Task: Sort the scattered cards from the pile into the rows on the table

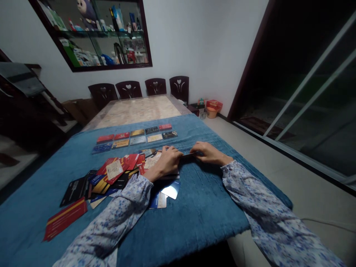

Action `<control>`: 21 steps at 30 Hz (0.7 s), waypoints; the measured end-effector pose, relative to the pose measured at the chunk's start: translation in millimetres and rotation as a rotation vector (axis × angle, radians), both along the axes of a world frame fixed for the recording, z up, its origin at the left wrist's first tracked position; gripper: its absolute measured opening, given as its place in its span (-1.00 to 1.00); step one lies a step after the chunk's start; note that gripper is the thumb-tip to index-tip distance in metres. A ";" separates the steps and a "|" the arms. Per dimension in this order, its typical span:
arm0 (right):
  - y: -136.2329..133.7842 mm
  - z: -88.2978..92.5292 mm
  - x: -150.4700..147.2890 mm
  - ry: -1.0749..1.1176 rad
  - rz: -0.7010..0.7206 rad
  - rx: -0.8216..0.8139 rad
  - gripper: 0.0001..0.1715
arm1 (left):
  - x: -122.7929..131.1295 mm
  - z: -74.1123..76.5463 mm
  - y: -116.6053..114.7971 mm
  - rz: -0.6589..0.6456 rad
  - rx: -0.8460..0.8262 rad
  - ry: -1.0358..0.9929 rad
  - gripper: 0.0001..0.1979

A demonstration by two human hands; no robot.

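A thin card (188,154), seen almost edge-on, spans the gap between my two hands just above the blue cloth. My left hand (169,160) pinches its left end, and my right hand (207,152) has closed fingers on its right end. What the card shows on its face cannot be made out. Under and beside my left forearm lies a loose heap of cards (114,168) in red, black, gold and blue. A shiny pale card (171,189) pokes out at the heap's right side. Beyond the heap, two rows of sorted cards (138,140) lie side by side.
The blue cloth (200,207) covers the near part of a long marble-topped table (139,108). A larger red card (66,218) lies at the near left. Several dark chairs (128,89) stand at the far end. A red box (214,104) sits on the floor.
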State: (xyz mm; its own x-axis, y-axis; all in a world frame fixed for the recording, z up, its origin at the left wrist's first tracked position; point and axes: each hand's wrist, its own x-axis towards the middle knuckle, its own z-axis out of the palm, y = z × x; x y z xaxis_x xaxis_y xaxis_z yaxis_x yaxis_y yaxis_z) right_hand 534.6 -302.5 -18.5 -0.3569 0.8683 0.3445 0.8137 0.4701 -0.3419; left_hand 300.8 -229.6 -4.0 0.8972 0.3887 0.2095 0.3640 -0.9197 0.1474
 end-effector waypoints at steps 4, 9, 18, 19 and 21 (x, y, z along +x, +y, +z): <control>0.2 -2.2 -1.1 0.010 -0.041 0.025 -0.73 | -0.3 -4.7 3.9 0.026 -0.010 -0.050 -0.66; 2.1 -7.4 0.2 0.027 -0.109 0.058 -0.66 | -1.3 -7.3 7.7 0.063 -0.042 -0.123 -0.54; 4.4 -15.4 -1.9 -0.028 -0.172 0.069 -0.61 | -1.8 -7.3 6.7 0.098 0.006 -0.079 -0.54; 4.4 -15.3 -2.3 -0.041 -0.174 0.069 -0.62 | -2.2 -7.8 6.5 0.092 0.016 -0.076 -0.55; 4.3 -14.4 -3.2 -0.071 -0.188 0.069 -0.64 | -2.9 -9.3 6.3 0.084 0.036 -0.080 -0.55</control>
State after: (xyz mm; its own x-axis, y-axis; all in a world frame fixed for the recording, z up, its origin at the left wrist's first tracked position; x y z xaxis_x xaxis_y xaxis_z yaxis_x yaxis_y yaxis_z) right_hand 531.3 -298.2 -32.9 -0.2162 0.8973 0.3848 0.9103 0.3278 -0.2528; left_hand 297.9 -223.3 -13.4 0.8415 0.4531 0.2943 0.4288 -0.8914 0.1466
